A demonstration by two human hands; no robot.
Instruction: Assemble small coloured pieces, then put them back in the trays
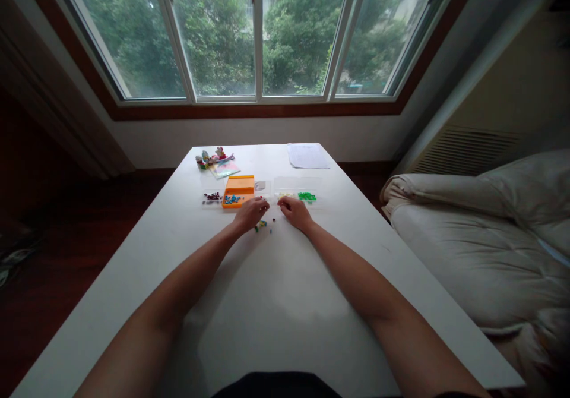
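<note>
My left hand (250, 214) is over the table just in front of an orange box (241, 182), its fingers curled together. Whatever they may hold is too small to make out. My right hand (295, 211) is bent in a pinch at the front of a clear plastic tray (297, 183), and its fingertips hide part of some pale small pieces. Green small pieces (307, 196) lie in that tray beside the hand. Blue small pieces (232, 199) are in the orange box. Between and below my hands, several loose green, yellow and dark bits (262, 224) lie on the table.
Dark red-brown pieces (212, 196) sit in a clear tray left of the orange box. Small colourful figures (214, 158) and a clear packet (226, 169) are at the back left. Paper sheets (308, 155) lie at the back right. A covered sofa (463, 237) stands right of the white table (276, 303).
</note>
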